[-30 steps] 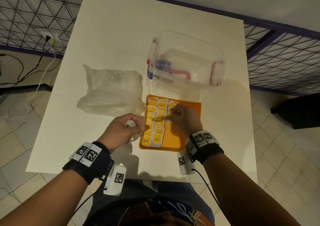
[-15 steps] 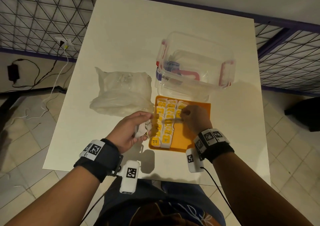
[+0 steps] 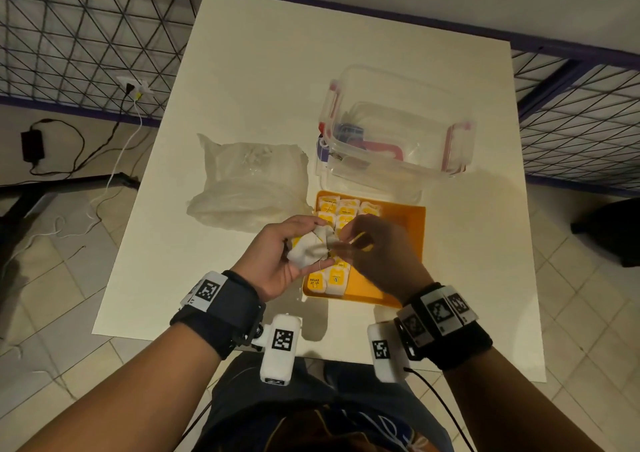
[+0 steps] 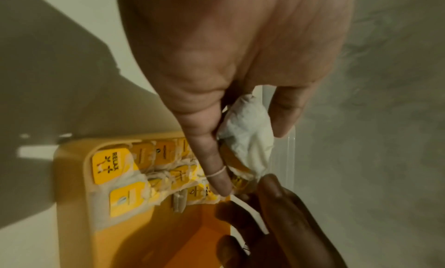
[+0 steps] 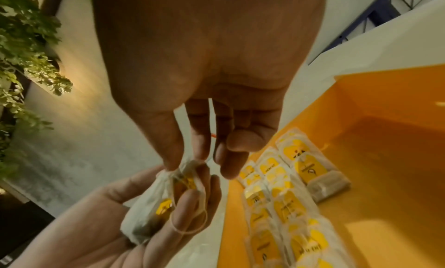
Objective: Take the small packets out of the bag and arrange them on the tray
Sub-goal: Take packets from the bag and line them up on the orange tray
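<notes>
My left hand is palm up over the left edge of the orange tray, with its fingers curled round a bunch of white small packets with yellow tags. My right hand meets it, and thumb and forefinger pinch the top of one packet in that bunch. A thin string loops over my left thumb. Several packets lie in neat rows along the tray's left half. The clear plastic bag lies crumpled left of the tray.
A clear lidded container with red clips stands just behind the tray. The tray's right half is bare orange. The white table ends close to my body; wire mesh fencing runs at both sides.
My left hand has carried the bunch of packets right, over the tray's edge. My right hand has left the rows on the tray and now pinches a packet in the bunch.
</notes>
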{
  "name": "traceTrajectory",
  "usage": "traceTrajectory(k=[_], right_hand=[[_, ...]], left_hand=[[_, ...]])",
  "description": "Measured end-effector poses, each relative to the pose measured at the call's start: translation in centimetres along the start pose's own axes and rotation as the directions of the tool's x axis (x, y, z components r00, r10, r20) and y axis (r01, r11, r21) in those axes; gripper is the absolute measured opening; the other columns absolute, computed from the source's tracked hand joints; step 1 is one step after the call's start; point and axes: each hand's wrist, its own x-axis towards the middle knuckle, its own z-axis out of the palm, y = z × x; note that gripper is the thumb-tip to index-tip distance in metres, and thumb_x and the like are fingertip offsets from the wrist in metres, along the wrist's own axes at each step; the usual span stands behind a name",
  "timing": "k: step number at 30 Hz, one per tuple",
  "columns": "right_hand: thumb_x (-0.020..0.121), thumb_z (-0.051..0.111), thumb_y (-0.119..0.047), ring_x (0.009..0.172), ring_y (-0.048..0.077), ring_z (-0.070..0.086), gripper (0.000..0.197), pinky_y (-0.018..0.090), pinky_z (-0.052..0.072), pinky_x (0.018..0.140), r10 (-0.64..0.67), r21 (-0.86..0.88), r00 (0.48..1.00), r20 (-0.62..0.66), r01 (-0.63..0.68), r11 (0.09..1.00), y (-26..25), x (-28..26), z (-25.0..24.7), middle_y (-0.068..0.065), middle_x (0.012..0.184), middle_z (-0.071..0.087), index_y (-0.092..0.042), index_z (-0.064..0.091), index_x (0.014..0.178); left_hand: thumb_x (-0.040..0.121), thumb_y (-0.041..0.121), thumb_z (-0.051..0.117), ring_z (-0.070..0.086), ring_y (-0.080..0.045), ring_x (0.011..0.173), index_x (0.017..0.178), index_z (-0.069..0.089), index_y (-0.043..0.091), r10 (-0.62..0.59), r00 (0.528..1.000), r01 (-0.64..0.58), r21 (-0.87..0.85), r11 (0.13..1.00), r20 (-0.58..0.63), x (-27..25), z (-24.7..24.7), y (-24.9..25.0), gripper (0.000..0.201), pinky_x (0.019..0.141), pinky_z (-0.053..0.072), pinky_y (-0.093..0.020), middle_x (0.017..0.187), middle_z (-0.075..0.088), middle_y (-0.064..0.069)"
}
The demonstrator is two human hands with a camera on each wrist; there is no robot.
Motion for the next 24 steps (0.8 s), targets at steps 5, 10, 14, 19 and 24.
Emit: traceTrajectory(k=[5, 10, 14, 19, 24], right_hand=[[0.075, 0.084, -0.03, 0.073, 0.014, 0.064, 0.034, 0.018, 0.054, 0.061, 0.069, 0.092, 0.998, 0.012, -0.07, 0.993, 0.4, -0.7, 1.1, 0.0, 0.087, 0.063, -0.015, 0.057, 0.09], [0.076, 0.084, -0.026, 0.07, 0.021, 0.066, 0.035, 0.018, 0.052, 0.055, 0.128, 0.202, 0.992, 0.022, -0.129, 0.971, 0.5, -0.9, 1.5, 0.003, 0.081, 0.062, -0.019, 0.054, 0.093], [0.081, 0.08, -0.021, 0.06, 0.003, 0.059, 0.027, 0.012, 0.047, 0.054, 0.108, 0.171, 0.994, -0.006, -0.105, 0.98, 0.3, -1.0, 1.4, -0.001, 0.075, 0.064, -0.02, 0.057, 0.095], [0.089, 0.068, -0.008, 0.07, 0.007, 0.07, 0.009, 0.017, 0.053, 0.06, 0.115, 0.221, 0.992, -0.054, -0.1, 0.97, 0.2, -0.9, 0.5, -0.001, 0.087, 0.069, -0.016, 0.066, 0.092], [0.093, 0.063, -0.004, 0.071, 0.017, 0.072, 0.006, 0.024, 0.059, 0.06, 0.146, 0.298, 0.989, -0.021, -0.133, 0.945, -0.4, -0.9, -0.7, 0.004, 0.087, 0.067, -0.01, 0.065, 0.094]], left_hand=[[0.083, 0.006, 0.065, 0.07, -0.031, 0.094, 0.112, 0.058, 0.007, 0.036, 0.999, -0.036, 0.008, 0.999, 0.017, -0.1, 0.1, -0.7, 0.03, 0.071, 0.061, -0.039, 0.111, 0.066, -0.021], [0.086, -0.008, 0.062, 0.07, -0.035, 0.101, 0.121, 0.054, 0.009, 0.069, 0.998, -0.068, 0.021, 0.997, -0.013, -0.1, -0.3, -1.4, 0.039, 0.075, 0.062, -0.043, 0.124, 0.063, -0.025], [0.084, -0.01, 0.062, 0.064, -0.042, 0.112, 0.12, 0.056, 0.009, 0.084, 0.996, -0.084, 0.04, 0.996, -0.012, -0.1, -0.4, -1.5, 0.041, 0.083, 0.059, -0.05, 0.134, 0.056, -0.029], [0.086, -0.013, 0.06, 0.071, -0.037, 0.097, 0.114, 0.06, 0.012, 0.089, 0.996, -0.087, 0.087, 0.992, -0.022, -0.6, -0.5, -1.2, 0.037, 0.07, 0.062, -0.038, 0.127, 0.063, -0.025], [0.087, -0.013, 0.06, 0.071, -0.035, 0.102, 0.12, 0.064, 0.011, 0.067, 0.998, -0.064, 0.165, 0.984, -0.014, -1.2, -0.5, -1.5, 0.041, 0.072, 0.063, -0.036, 0.127, 0.064, -0.02]])
